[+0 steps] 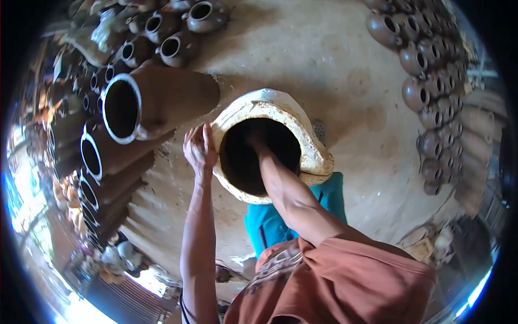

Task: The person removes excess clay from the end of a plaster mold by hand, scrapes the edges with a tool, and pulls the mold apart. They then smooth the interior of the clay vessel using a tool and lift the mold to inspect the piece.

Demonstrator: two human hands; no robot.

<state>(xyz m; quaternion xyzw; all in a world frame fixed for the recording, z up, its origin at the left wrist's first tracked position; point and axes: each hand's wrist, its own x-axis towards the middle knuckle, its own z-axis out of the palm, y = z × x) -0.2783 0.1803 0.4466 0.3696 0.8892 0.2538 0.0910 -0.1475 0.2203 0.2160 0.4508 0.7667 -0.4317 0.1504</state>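
A thick, off-white plaster mould (315,154) with a round opening and chipped rim stands in front of me, its inside very dark. My left hand (200,147) grips its left side, the bent fingers and thumb against the outer edge. Through the opening reaches my right arm, elbow above the near rim. My right hand (256,137) is deep within the shadow, a faint shape whose fingers I cannot make out; whether it holds anything is hidden.
Tall clay cylinders (178,97) stand close on the left. Round brown pots (208,16) crowd the back left, and rows of similar pots (415,92) line the right. Teal cloth (329,197) covers my legs behind the mould. A small perforated object (319,129) lies beside it.
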